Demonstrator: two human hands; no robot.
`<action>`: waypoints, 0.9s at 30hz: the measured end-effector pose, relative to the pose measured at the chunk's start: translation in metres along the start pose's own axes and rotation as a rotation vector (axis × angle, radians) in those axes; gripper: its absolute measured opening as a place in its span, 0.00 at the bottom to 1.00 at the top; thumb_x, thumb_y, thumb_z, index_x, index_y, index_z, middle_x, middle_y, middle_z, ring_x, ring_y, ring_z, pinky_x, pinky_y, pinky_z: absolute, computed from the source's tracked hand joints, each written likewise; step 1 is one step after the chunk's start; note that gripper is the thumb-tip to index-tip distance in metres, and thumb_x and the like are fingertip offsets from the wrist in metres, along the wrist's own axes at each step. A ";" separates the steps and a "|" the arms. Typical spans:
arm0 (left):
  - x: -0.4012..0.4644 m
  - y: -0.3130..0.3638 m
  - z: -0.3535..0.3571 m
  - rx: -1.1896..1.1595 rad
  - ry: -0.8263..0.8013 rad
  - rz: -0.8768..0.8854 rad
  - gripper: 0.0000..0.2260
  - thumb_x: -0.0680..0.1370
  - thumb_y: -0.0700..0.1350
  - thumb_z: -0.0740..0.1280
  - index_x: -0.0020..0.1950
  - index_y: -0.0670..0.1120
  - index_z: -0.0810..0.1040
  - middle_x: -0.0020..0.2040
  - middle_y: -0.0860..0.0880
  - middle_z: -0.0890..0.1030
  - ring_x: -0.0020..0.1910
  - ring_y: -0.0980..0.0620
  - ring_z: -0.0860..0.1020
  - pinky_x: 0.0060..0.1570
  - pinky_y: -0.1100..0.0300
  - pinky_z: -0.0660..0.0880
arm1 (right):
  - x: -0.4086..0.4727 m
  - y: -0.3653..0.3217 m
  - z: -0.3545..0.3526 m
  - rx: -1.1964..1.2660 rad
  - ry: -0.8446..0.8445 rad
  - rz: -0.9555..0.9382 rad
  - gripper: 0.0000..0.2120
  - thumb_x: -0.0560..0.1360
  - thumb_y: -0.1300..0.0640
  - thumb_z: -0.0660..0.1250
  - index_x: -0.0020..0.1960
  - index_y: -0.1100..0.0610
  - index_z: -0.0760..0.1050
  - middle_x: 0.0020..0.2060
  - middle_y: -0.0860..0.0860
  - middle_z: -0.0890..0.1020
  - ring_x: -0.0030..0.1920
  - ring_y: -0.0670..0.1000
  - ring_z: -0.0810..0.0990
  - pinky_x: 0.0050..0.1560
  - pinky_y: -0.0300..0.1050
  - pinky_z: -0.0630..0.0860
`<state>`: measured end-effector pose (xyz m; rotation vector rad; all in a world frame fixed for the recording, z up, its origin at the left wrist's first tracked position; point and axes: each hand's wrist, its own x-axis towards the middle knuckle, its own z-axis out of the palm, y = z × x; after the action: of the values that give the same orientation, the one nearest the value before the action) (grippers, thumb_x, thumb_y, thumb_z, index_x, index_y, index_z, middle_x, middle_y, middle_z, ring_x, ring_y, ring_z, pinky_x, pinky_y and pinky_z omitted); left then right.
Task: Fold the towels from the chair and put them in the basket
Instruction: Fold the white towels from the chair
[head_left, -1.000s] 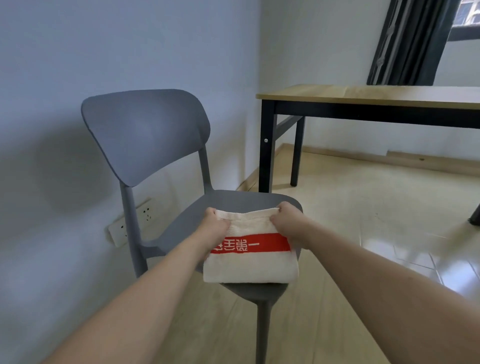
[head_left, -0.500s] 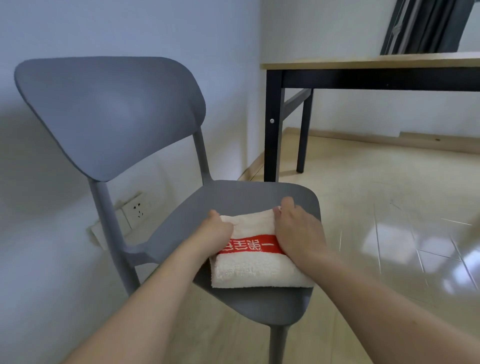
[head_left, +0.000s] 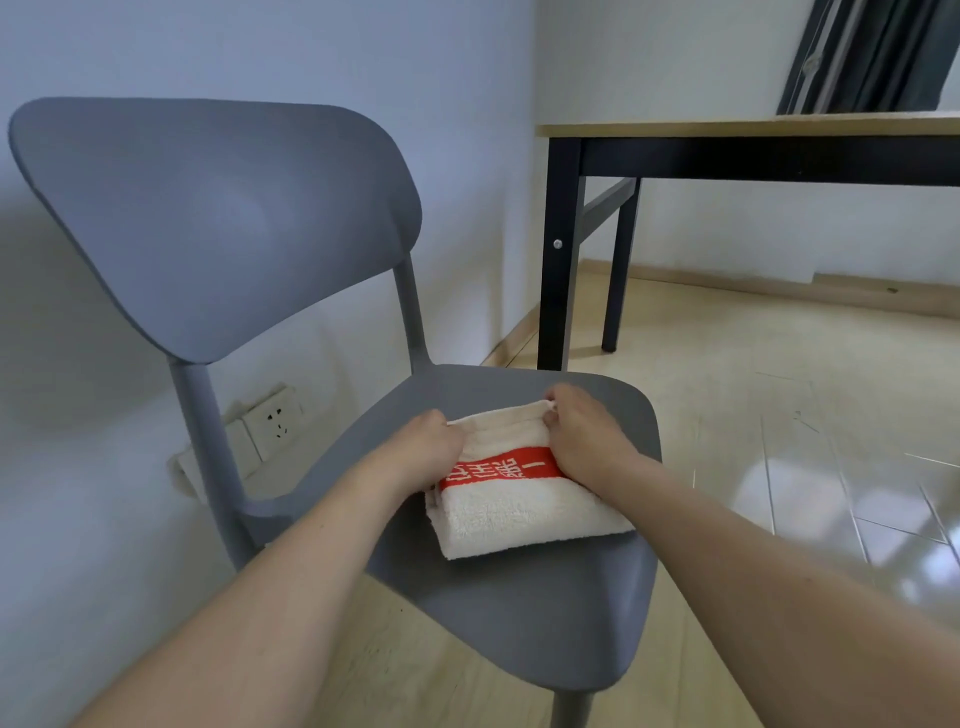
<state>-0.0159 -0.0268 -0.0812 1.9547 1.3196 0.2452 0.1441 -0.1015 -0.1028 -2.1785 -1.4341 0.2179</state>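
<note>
A cream towel (head_left: 519, 512) with a red band of white characters lies folded on the seat of a grey plastic chair (head_left: 545, 618). My left hand (head_left: 421, 441) grips the towel's far left corner with curled fingers. My right hand (head_left: 582, 434) pinches the far right corner, its fingers bent round the edge. The far edge is lifted slightly off the seat between the two hands. No basket is in view.
The chair's backrest (head_left: 218, 218) stands close to a pale wall with sockets (head_left: 270, 421) low down. A wooden table with black legs (head_left: 561, 249) stands behind on the right. Glossy floor (head_left: 805, 441) spreads to the right.
The view has closed in on the chair. Both hands have shifted from pressing the towel to gripping its far corners, and the far edge has risen slightly.
</note>
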 end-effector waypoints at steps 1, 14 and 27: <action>0.003 -0.001 -0.001 -0.023 0.007 -0.013 0.09 0.81 0.48 0.54 0.50 0.46 0.71 0.45 0.47 0.78 0.46 0.50 0.79 0.48 0.53 0.78 | 0.002 0.000 0.001 0.005 0.000 -0.016 0.10 0.82 0.55 0.54 0.61 0.54 0.69 0.57 0.52 0.76 0.54 0.50 0.75 0.59 0.47 0.75; 0.017 -0.008 -0.002 0.072 0.041 -0.067 0.19 0.81 0.44 0.54 0.71 0.44 0.60 0.54 0.46 0.75 0.48 0.49 0.77 0.36 0.58 0.74 | 0.029 -0.017 -0.009 0.041 -0.154 0.060 0.14 0.81 0.57 0.54 0.67 0.55 0.62 0.50 0.53 0.75 0.50 0.52 0.76 0.47 0.43 0.75; -0.034 0.012 0.011 0.355 0.347 0.302 0.15 0.77 0.43 0.63 0.63 0.47 0.66 0.62 0.48 0.66 0.57 0.50 0.68 0.57 0.57 0.71 | 0.029 -0.007 -0.004 -0.146 -0.156 0.081 0.11 0.80 0.56 0.56 0.61 0.57 0.69 0.56 0.54 0.75 0.54 0.53 0.74 0.55 0.46 0.74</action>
<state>-0.0171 -0.0633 -0.0726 2.5020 1.3459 0.5492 0.1526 -0.0745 -0.0917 -2.3862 -1.4880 0.3276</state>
